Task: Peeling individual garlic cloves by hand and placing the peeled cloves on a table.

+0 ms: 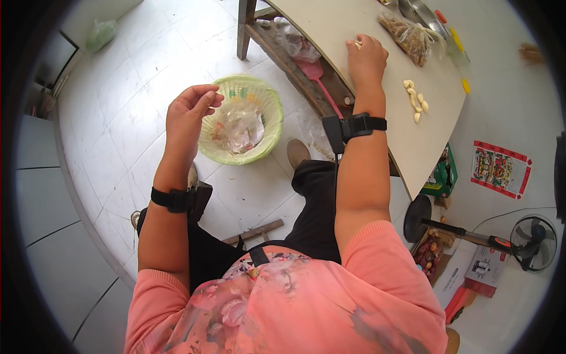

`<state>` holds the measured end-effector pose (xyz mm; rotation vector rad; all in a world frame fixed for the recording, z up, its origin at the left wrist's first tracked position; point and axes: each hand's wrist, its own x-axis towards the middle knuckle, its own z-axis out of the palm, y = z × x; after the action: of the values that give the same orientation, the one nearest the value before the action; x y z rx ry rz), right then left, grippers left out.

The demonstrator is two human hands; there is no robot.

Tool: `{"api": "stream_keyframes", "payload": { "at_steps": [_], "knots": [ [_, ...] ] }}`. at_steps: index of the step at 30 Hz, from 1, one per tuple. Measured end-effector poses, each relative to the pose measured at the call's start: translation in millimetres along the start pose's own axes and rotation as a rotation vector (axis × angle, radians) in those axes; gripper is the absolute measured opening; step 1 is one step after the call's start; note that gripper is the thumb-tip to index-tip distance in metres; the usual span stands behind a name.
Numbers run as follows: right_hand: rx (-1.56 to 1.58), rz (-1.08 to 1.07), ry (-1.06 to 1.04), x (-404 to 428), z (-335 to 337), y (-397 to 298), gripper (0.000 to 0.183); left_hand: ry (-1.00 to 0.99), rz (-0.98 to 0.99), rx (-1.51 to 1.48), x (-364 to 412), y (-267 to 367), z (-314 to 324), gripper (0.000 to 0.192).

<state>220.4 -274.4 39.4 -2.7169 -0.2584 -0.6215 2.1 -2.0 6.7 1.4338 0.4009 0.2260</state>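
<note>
Over the table [424,128] my right hand [368,55] has its fingers curled round a pale garlic clove [357,44]. Several peeled garlic cloves [412,98] lie in a loose cluster on the tabletop, to the right of that wrist. My left hand [196,101] hovers at the left rim of a green waste basket [275,132] lined with a thin bag, its thumb and index finger pinched together; whether something small is between them cannot be told. Plastic film and scraps lie in the basket. A black strap with a small box is on each forearm.
A tied plastic bag of brown dried food [404,37] and a metal bowl [424,17] sit at the table's far side. Beneath, a shelf holds plastic bags and a pink plastic fly swatter [313,71]. A fan [533,243] and boxes stand at the right.
</note>
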Motion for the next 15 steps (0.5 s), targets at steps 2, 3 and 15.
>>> {"api": "stream_keyframes", "payload": {
  "at_steps": [2,3,15],
  "knots": [
    [-0.084,0.057,0.037,-7,-7,-11,0.029,-0.001,-0.005,0.005,-1,0,-1,0.017],
    [-0.087,0.058,0.039,-7,-8,-10,0.029,-0.005,-0.009,0.003,-1,1,-1,0.017],
    [-0.179,0.129,0.057,-11,-13,-13,0.018,-0.033,-0.015,-0.003,-3,0,4,0.016]
  ]
}}
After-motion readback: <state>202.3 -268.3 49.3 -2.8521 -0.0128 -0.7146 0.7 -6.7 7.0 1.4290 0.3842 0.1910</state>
